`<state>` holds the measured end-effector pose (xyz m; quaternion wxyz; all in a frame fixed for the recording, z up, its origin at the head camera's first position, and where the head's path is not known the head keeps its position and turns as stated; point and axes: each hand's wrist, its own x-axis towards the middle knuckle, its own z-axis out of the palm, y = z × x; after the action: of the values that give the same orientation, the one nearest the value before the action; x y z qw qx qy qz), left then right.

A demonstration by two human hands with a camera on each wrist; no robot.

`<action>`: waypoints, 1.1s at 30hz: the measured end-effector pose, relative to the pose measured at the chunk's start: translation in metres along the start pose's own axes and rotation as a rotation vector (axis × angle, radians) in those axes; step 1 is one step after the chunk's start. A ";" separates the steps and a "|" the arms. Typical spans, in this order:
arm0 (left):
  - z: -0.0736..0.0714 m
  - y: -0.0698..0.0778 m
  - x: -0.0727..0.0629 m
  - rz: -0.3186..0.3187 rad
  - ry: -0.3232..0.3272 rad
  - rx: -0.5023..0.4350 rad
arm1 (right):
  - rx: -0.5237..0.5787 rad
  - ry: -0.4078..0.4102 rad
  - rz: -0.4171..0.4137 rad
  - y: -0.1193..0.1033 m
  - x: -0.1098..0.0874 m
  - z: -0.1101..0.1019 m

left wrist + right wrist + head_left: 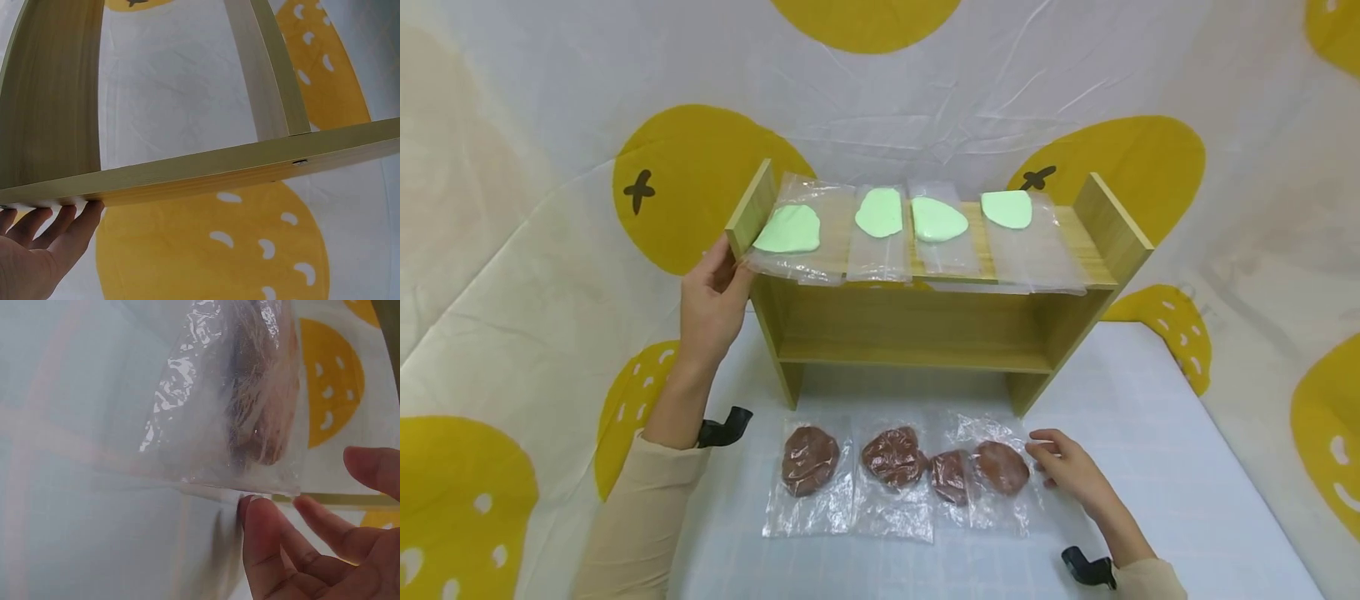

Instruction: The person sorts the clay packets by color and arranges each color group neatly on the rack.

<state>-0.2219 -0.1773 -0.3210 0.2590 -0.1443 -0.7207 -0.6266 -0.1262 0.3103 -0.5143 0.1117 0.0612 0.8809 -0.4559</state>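
My left hand (715, 304) is at the upper left end of a wooden shelf (917, 362), thumb by its front corner. In the left wrist view its fingertips touch the outer face of the side panel (206, 181). Close to that thumb lies a clear bag with a pale green flat piece (790, 230). My right hand (1071, 468) is low over the table, fingers loosely bent. Its fingertips are right at the edge of the rightmost clear bag (187, 425), which has a brown round lump (1002, 467) inside; the thumb stands apart from the bag.
Several bagged green pieces (939, 220) lie in a row on the shelf's top board, their bags overhanging its front edge. Bagged brown lumps (810, 461) line the table (1157, 475) before the shelf. A white cloth with yellow shapes (880, 125) hangs behind.
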 end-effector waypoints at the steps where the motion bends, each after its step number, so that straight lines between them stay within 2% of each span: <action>1: 0.000 0.000 0.000 0.001 0.000 -0.004 | 0.014 -0.004 0.011 0.000 0.000 0.001; 12: 0.001 0.000 -0.001 -0.007 0.005 -0.013 | 0.121 0.000 0.084 0.005 0.008 0.002; 23: 0.002 -0.001 0.001 0.011 0.005 -0.013 | 0.099 -0.009 0.132 0.010 0.017 0.009; 33: 0.002 -0.001 0.001 0.004 0.011 0.003 | 0.046 0.021 0.061 0.003 0.015 0.010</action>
<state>-0.2235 -0.1758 -0.3209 0.2645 -0.1421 -0.7198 -0.6259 -0.1384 0.3043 -0.5260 0.1150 0.0955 0.8691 -0.4716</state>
